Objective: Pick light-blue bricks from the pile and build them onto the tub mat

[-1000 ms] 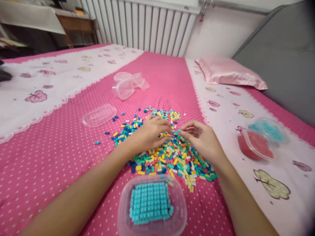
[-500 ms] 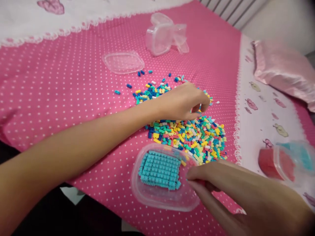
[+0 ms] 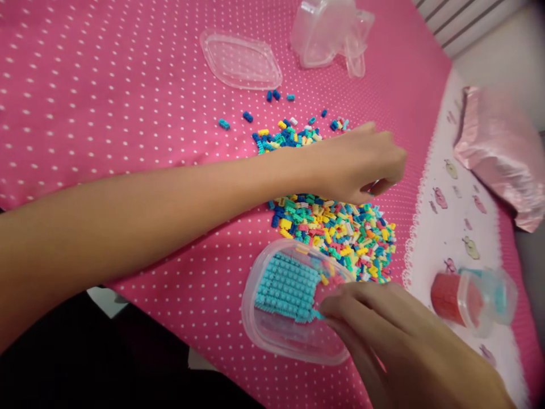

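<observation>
My right hand pinches a small light blue toy brick at the right edge of a block of light blue bricks. The block lies in a clear plastic container on pink dotted cloth, its bricks packed in rows, studs showing. Stretched across the heap of mixed toy bricks, my left hand hangs above its far right side. Its fingers are curled together, and a speck of light blue shows by the thumb; what they hold is unclear. My left forearm hides part of the heap.
Beyond the heap lie a clear lid and empty clear containers. Several loose bricks are scattered on the cloth. At right stand a container of red pieces and one with light blue pieces, below a pink satin pillow.
My left hand has shifted right over the heap, its fingers closing more. My right hand's fingertips have come closer to the light blue block, with a light blue brick now showing between them.
</observation>
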{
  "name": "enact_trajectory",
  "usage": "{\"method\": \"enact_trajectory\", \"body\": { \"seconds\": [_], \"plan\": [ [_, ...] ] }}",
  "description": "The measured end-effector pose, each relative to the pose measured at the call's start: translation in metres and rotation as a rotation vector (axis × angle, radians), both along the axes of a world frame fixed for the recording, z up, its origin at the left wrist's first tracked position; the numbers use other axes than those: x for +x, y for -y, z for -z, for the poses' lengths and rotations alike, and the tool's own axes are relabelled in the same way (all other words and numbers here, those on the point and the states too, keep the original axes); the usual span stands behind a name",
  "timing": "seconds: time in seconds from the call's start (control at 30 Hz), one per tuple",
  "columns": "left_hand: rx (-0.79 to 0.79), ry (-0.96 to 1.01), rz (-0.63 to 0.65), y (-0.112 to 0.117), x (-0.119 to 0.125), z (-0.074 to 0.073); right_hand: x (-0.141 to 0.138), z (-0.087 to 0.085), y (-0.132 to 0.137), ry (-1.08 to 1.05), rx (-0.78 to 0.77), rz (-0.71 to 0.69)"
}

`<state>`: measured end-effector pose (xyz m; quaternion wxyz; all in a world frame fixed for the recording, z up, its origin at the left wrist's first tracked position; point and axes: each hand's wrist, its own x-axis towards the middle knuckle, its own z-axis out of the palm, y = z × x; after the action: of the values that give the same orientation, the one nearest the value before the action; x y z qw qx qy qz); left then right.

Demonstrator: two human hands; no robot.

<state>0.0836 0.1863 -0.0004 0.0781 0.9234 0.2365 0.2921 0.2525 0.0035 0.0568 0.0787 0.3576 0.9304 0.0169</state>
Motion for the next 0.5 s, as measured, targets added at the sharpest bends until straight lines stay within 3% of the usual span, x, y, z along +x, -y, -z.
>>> {"method": "enact_trajectory", "body": {
  "seconds": [0.13, 0.3, 0.5],
  "plan": [
    [0.001, 0.017, 0.025, 0.0011, -0.0016, -0.0003, 0.0014, 0.0035, -0.0055, 0.033, -0.052, 0.038],
    [-0.005, 0.013, 0.042, 0.0028, -0.0039, -0.0019, 0.0032, 0.0067, -0.0032, 0.031, -0.052, -0.017],
    [0.039, -0.011, 0.019, 0.0028, -0.0017, -0.0031, -0.0035, 0.0052, -0.0050, 0.038, 0.041, -0.017]
  ]
}}
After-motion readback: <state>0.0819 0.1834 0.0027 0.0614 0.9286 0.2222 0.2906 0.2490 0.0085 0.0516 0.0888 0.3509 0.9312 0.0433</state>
